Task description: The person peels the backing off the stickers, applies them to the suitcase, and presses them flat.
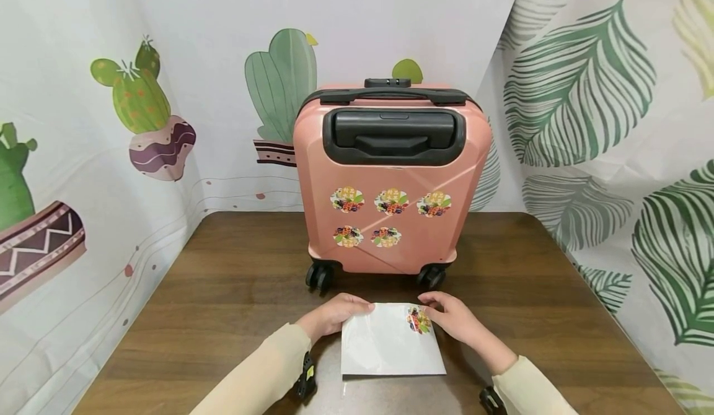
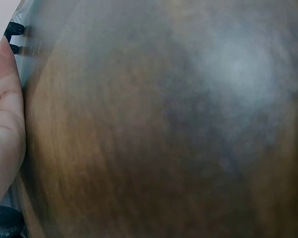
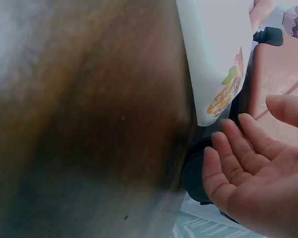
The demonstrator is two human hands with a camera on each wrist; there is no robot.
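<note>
My left hand (image 1: 334,313) pinches the upper left corner of a white sticker sheet (image 1: 385,350), thumb on top. One round sticker (image 1: 418,320) with a colourful fruit print is on the sheet, at its upper right corner. By that corner is my right hand (image 1: 454,319); in the right wrist view its fingers (image 3: 238,151) are loosely bent, holding nothing, just off the sheet's edge. Behind stands an upright pink suitcase (image 1: 401,179), with three like stickers (image 1: 392,202) in an upper row and two (image 1: 387,237) below. The left wrist view shows only part of the left hand (image 2: 7,124).
The brown wooden table (image 1: 223,316) carries the suitcase on its black wheels (image 1: 320,277). Dark straps with devices (image 1: 305,378) sit at both wrists. A white curtain (image 1: 206,25) printed with cacti and leaves hangs behind and along the sides.
</note>
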